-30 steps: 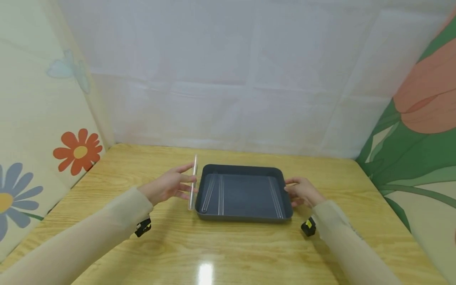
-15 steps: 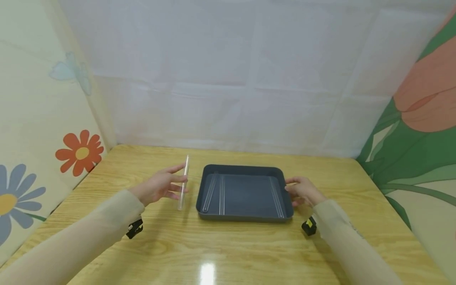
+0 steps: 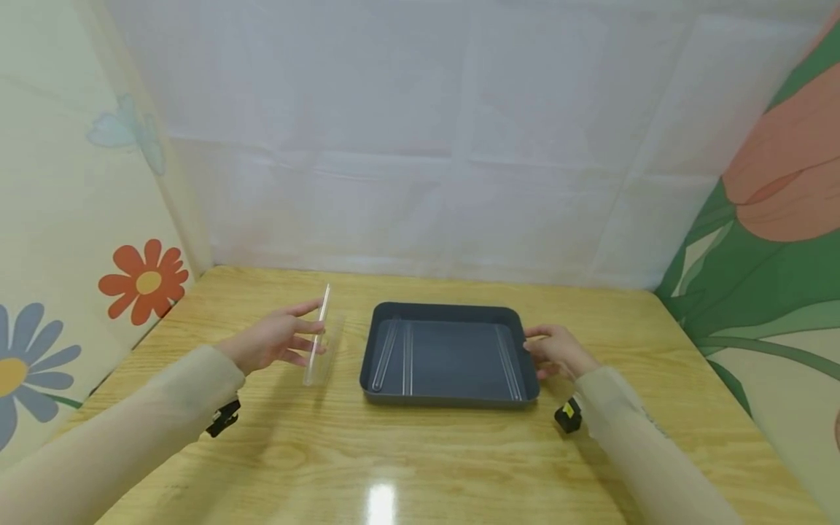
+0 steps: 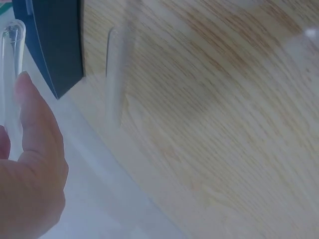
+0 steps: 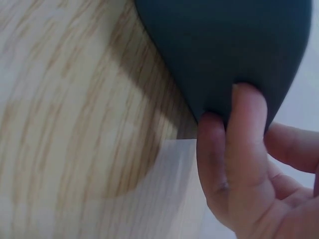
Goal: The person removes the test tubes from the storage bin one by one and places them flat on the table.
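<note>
My left hand (image 3: 275,337) holds a clear test tube (image 3: 317,337) between thumb and fingers, to the left of the dark grey tray (image 3: 453,401). The tube leans slightly, and in the left wrist view its rounded end (image 4: 19,31) points up. Inside the tray lie several clear tubes: two near the left wall, including one slanted tube (image 3: 386,354), and a tube (image 3: 509,363) by the right wall. My right hand (image 3: 558,354) touches the tray's right outer side. In the right wrist view its fingertips (image 5: 246,102) press against the dark wall.
The wooden table (image 3: 394,452) carries a bright light reflection near its front. A white cloth backdrop (image 3: 394,204) hangs behind it, with floral panels left and right. A black device (image 3: 568,414) is beneath the right sleeve, and a similar one (image 3: 223,417) beneath the left.
My left hand has moved left, away from the tray, carrying the test tube with it. The right hand and the tray have stayed in place.
</note>
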Demonstrator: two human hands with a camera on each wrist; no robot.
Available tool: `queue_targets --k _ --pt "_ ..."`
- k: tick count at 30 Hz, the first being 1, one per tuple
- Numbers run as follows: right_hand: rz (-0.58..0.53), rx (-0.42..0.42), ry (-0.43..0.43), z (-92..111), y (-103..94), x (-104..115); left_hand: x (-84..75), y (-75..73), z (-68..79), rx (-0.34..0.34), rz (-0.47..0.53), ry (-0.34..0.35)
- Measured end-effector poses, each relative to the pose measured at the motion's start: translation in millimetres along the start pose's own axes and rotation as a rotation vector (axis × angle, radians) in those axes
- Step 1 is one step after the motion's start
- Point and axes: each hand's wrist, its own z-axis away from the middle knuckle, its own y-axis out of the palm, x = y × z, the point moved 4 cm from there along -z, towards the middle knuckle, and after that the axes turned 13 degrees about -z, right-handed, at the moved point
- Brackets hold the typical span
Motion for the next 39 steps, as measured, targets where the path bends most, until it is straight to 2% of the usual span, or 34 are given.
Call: queue_targets --k 13,28,39 --pt "-0.003 0.006 0.005 2.1 -1.1 2.4 3.6 -7.6 -0.7 0.010 -0.049 -0.003" --pt "0.002 -0.006 0.008 0.8 -0.4 0.3 21.4 -21.4 -7.2 0.030 -0.122 -0.045" --pt "-0.014 -0.006 -0.002 -1.3 -0.3 -0.8 26.3 -23.3 -13.9 0.030 -0.135 -0.062"
